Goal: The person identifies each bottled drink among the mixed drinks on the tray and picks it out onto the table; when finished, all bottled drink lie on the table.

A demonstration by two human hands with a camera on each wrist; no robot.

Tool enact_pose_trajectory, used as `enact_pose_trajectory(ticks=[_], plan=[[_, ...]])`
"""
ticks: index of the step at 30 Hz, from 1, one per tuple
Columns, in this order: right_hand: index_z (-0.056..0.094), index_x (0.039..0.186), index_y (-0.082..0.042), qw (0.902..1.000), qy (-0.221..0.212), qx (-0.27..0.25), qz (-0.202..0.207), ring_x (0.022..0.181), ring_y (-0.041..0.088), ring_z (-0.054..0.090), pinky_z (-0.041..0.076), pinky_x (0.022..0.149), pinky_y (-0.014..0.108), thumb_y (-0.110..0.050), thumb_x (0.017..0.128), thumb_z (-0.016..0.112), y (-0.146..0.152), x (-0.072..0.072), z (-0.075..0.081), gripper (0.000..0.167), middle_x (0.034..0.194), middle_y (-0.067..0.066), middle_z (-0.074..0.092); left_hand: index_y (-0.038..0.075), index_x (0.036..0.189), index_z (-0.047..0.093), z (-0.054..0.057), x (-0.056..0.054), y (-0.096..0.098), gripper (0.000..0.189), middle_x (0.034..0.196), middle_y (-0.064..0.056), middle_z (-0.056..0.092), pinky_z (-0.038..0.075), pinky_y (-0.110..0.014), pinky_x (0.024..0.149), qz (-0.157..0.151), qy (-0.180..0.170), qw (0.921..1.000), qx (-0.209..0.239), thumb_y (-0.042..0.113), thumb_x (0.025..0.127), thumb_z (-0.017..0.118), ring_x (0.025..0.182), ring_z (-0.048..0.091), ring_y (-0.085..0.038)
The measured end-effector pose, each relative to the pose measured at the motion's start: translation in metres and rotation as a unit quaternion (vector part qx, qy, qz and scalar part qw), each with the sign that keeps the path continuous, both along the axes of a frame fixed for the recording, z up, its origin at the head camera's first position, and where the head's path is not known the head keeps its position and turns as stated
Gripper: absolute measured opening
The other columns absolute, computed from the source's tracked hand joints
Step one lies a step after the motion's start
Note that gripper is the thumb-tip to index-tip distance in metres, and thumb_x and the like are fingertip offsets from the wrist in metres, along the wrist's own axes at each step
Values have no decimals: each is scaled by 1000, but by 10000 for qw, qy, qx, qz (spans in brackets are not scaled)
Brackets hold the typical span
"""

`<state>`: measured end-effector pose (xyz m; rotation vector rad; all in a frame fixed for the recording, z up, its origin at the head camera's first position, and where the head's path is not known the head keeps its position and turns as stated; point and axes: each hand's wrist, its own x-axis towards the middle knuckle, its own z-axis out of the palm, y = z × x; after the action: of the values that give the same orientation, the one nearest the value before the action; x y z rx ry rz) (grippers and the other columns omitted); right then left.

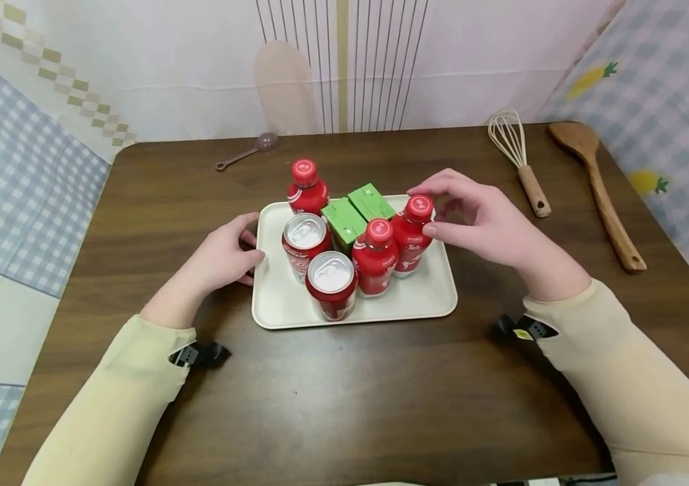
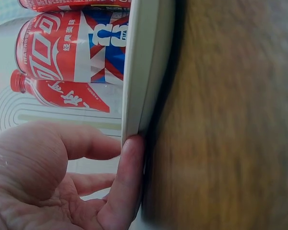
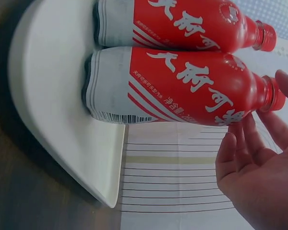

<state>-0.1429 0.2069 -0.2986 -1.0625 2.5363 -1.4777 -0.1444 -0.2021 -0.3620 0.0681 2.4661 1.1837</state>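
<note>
At the tray's left side my left hand (image 1: 225, 255) grips the cream tray (image 1: 393, 307), with its fingertips on the rim in the left wrist view. My right hand (image 1: 479, 214) has thumb and fingers around the cap of a red plastic bottle (image 3: 182, 86), which stands upright at the tray's right side. Beside it stands another red bottle (image 1: 375, 263), and a third red bottle (image 1: 308, 189) is at the back left. Two silver-topped cola cans (image 1: 306, 239) (image 1: 332, 287) stand front left. Between them and the right-hand bottle are two green cartons (image 1: 344, 219) (image 1: 371, 201).
A small measuring spoon (image 1: 253, 150) lies at the back left of the wooden table (image 1: 320, 398). On the right lie a whisk (image 1: 521, 162) and a wooden spoon (image 1: 602, 189). A patterned cloth (image 1: 198, 67) hangs behind the table, with checked cloth at both sides.
</note>
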Motion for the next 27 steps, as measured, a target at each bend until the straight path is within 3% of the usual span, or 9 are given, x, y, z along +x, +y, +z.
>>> enact_pose_trajectory(ticks=[8, 13, 20, 27], plan=[[70, 131, -8, 9984, -288, -239, 428, 102, 20, 61, 55, 80, 23, 6, 90, 70, -1, -8, 1, 43, 119, 6, 64, 11, 164, 24, -2, -2, 1, 76, 124, -23, 51, 66, -38, 64, -64, -6, 9999, -120, 5, 94, 55, 82, 69, -29], [71, 128, -7, 9976, -384, -335, 461, 97, 22, 60, 53, 75, 24, 6, 91, 69, -3, -10, 3, 39, 118, 7, 64, 12, 164, 25, 0, -2, -1, 76, 125, -23, 51, 65, -38, 64, -38, 26, 9999, -156, 5, 94, 55, 85, 68, -29], [73, 121, -7, 9994, -146, -236, 184, 91, 19, 60, 53, 71, 24, 5, 88, 75, -5, -10, 3, 35, 111, 2, 66, 12, 164, 25, 0, -1, -1, 76, 125, -23, 51, 66, -39, 64, -9, 35, 10000, -79, 4, 94, 55, 79, 70, -27], [71, 110, -4, 9987, -271, -258, -341, 94, 18, 62, 56, 75, 22, 1, 86, 80, -13, -7, 1, 26, 105, 2, 65, 11, 164, 24, -2, 1, -1, 76, 125, -23, 51, 66, -39, 64, 7, 12, 10000, -61, 4, 94, 55, 77, 70, -26]])
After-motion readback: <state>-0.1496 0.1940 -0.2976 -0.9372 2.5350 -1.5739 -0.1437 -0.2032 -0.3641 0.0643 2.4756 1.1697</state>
